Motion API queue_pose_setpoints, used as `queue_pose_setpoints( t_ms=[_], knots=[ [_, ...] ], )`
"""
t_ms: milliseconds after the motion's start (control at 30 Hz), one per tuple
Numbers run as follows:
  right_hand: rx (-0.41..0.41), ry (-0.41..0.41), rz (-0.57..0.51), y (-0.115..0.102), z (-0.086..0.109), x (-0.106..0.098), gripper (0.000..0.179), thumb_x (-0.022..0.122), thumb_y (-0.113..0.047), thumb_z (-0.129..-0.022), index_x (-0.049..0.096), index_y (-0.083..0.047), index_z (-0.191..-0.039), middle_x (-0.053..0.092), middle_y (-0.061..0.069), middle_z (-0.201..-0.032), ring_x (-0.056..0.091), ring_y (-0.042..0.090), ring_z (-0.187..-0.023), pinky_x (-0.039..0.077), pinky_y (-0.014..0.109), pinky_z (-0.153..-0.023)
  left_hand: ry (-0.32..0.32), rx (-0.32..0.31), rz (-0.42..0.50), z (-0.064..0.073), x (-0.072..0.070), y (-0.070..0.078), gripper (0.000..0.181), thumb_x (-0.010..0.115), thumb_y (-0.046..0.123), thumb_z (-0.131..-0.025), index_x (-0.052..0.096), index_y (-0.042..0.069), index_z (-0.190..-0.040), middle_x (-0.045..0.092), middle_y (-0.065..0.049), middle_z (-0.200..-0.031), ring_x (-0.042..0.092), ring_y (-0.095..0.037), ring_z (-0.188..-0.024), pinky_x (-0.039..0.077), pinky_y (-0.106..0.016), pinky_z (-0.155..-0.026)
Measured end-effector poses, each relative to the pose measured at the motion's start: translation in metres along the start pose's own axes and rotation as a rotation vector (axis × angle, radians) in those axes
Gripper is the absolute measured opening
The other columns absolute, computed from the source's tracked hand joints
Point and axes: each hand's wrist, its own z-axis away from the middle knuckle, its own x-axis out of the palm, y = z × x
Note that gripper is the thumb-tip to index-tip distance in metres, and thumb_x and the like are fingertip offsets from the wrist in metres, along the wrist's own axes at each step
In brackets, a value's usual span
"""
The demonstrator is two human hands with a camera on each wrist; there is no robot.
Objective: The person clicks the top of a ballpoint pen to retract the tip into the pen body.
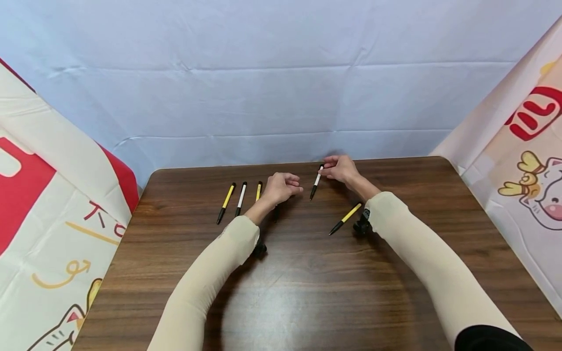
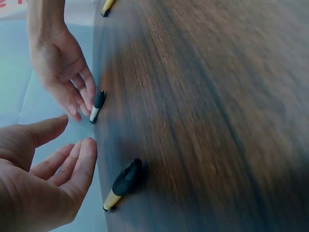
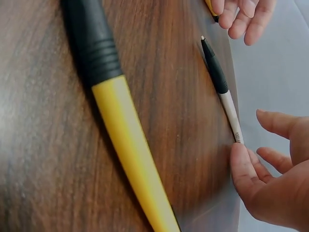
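Note:
In the head view my left hand hovers over the back middle of the table, its fingers loosely bent and thumb apart, holding nothing. Below it, a yellow pen with a black grip lies on the wood, mostly hidden from the head view. My right hand is at the table's back edge, with a fingertip at the end of a white pen with a black grip. Its thumb stands away from that pen. Nearer me, under the right wrist, lies another yellow pen.
Left of my left hand, a yellow pen, a white pen and another yellow pen lie roughly side by side. A pale cloth hangs behind the wooden table, and printed cloths hang at both sides.

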Motion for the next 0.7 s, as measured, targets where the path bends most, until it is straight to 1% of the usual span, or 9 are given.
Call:
queue_pose_setpoints(
  t_ms=[67,133,267,400,467,567,700],
  knots=[
    [0.009,-0.007,0.003,0.001,-0.001,0.0,0.058,0.079,-0.005,-0.096,0.057,0.003,-0.148,0.063,0.024,-0.137,0.068,0.024,-0.11,0.061,0.034,-0.095,0.008,0.001,-0.006,-0.002,0.002,0.0,0.038,0.082,0.012,-0.095,0.074,0.001,-0.13,0.079,-0.011,-0.114,0.075,-0.025,-0.107,0.06,-0.03,-0.08],
    [0.015,-0.01,0.008,0.002,-0.002,0.001,0.059,0.079,-0.006,-0.096,0.056,0.003,-0.149,0.062,0.024,-0.138,0.068,0.024,-0.11,0.061,0.033,-0.095,0.016,-0.004,-0.008,-0.004,0.004,0.0,0.037,0.083,0.012,-0.094,0.075,0.001,-0.129,0.079,-0.011,-0.114,0.075,-0.025,-0.106,0.06,-0.029,-0.079],
    [0.02,0.001,0.02,0.003,-0.003,0.001,0.058,0.079,-0.008,-0.096,0.057,0.003,-0.148,0.062,0.024,-0.137,0.068,0.018,-0.102,0.061,0.028,-0.09,0.016,-0.023,0.018,-0.008,0.009,0.001,0.037,0.083,0.011,-0.093,0.075,0.001,-0.128,0.079,-0.012,-0.114,0.076,-0.024,-0.104,0.061,-0.029,-0.077],
    [0.02,0.014,0.049,0.004,-0.006,0.0,0.057,0.08,-0.008,-0.095,0.058,0.003,-0.147,0.064,0.023,-0.134,0.067,0.013,-0.092,0.062,0.025,-0.084,0.009,-0.026,0.027,-0.012,0.015,0.003,0.038,0.084,0.011,-0.092,0.075,0.0,-0.127,0.079,-0.013,-0.115,0.076,-0.024,-0.104,0.062,-0.028,-0.079],
    [0.022,0.015,0.064,0.005,-0.007,0.0,0.057,0.08,-0.009,-0.095,0.059,0.003,-0.147,0.065,0.022,-0.132,0.067,0.013,-0.091,0.062,0.026,-0.085,0.004,-0.024,0.023,-0.013,0.018,0.004,0.038,0.085,0.011,-0.092,0.075,0.0,-0.127,0.079,-0.013,-0.114,0.076,-0.024,-0.104,0.062,-0.028,-0.08],
    [0.027,0.006,0.073,0.005,-0.009,-0.001,0.059,0.081,-0.009,-0.095,0.058,0.002,-0.148,0.065,0.022,-0.132,0.067,0.016,-0.094,0.062,0.031,-0.089,0.007,-0.022,0.004,-0.016,0.021,0.006,0.037,0.086,0.011,-0.091,0.076,0.001,-0.125,0.079,-0.013,-0.113,0.076,-0.024,-0.104,0.062,-0.03,-0.083],
    [0.03,0.001,0.079,0.004,-0.01,0.0,0.059,0.081,-0.009,-0.094,0.058,0.002,-0.148,0.064,0.021,-0.132,0.067,0.019,-0.098,0.062,0.035,-0.092,0.027,-0.006,-0.025,-0.02,0.025,0.009,0.036,0.087,0.011,-0.089,0.077,0.001,-0.123,0.08,-0.012,-0.11,0.076,-0.024,-0.103,0.06,-0.03,-0.088]
  ],
)
